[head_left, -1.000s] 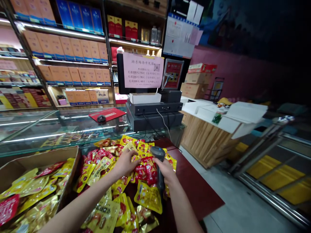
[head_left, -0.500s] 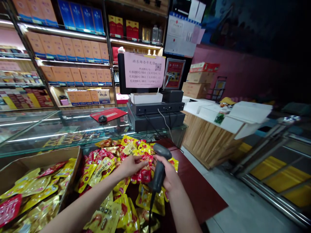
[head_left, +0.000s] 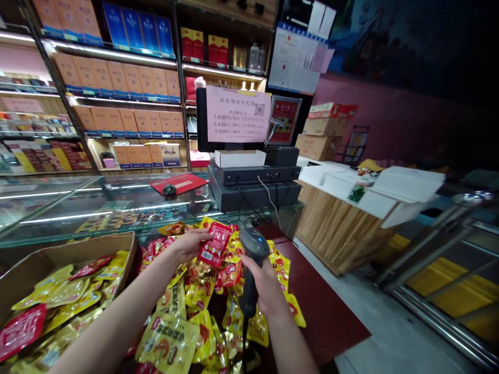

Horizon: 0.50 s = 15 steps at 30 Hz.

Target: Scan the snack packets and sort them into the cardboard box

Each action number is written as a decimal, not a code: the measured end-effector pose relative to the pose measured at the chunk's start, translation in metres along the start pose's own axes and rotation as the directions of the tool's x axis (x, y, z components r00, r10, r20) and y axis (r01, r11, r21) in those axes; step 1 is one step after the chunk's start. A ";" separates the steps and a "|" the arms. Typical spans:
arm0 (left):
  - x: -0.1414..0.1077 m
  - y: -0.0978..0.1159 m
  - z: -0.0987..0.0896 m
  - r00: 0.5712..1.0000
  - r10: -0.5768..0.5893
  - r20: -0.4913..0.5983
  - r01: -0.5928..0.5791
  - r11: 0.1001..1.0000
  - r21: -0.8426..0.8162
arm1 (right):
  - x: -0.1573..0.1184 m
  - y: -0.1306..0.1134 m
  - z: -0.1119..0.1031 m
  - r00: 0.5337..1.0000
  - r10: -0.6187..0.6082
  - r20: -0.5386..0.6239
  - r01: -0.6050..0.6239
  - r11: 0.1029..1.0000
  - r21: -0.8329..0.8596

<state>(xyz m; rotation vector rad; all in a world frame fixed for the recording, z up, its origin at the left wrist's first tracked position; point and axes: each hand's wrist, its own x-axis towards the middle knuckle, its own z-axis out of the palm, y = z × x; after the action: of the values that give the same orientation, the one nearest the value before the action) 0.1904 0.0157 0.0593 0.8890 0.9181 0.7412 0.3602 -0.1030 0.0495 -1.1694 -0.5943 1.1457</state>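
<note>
Scanning step: left hand (head_left: 187, 244) pinching red packet (head_left: 213, 244) mid-frame, right hand (head_left: 265, 283) clenched round scanner (head_left: 251, 259). Next: barcode squared to scanner head.

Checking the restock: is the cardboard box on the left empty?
No. The cardboard box holds yellow and red snack packets across its floor.

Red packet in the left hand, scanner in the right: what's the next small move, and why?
Probably tip the scanner head toward the red packet. The left hand holds it lifted above the snack pile, label side up, just left of the scanner, which the right hand grips upright, not clearly aimed at it.
</note>
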 end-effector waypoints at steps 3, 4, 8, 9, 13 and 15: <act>0.002 0.009 -0.007 0.999 0.039 -0.010 -0.039 0.995 -0.096 | -0.009 0.003 0.003 0.993 -0.073 0.095 0.088 0.983 -0.164; 0.002 0.009 -0.010 0.999 0.049 -0.018 -0.050 0.993 -0.105 | -0.011 0.005 0.005 0.986 -0.088 0.138 0.116 0.971 -0.210; 0.007 0.006 -0.019 0.992 0.079 -0.100 -0.085 0.994 -0.061 | -0.016 0.018 0.015 0.958 -0.109 0.266 0.186 0.940 -0.285; 0.008 0.005 -0.021 0.989 0.091 -0.117 -0.097 0.994 -0.047 | -0.016 0.022 0.017 0.954 -0.084 0.288 0.169 0.943 -0.286; 0.011 0.005 -0.024 0.980 0.137 -0.147 -0.141 0.990 -0.019 | -0.017 0.033 0.025 0.944 0.075 0.321 0.028 0.952 -0.305; 0.011 0.006 -0.025 0.978 0.150 -0.146 -0.152 0.988 -0.008 | -0.019 0.033 0.029 0.942 0.094 0.322 0.009 0.953 -0.302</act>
<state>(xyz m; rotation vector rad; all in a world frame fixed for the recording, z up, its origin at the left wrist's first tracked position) 0.1717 0.0357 0.0528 0.9035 0.9777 0.9543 0.3163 -0.1103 0.0320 -1.2566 -1.0378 1.3362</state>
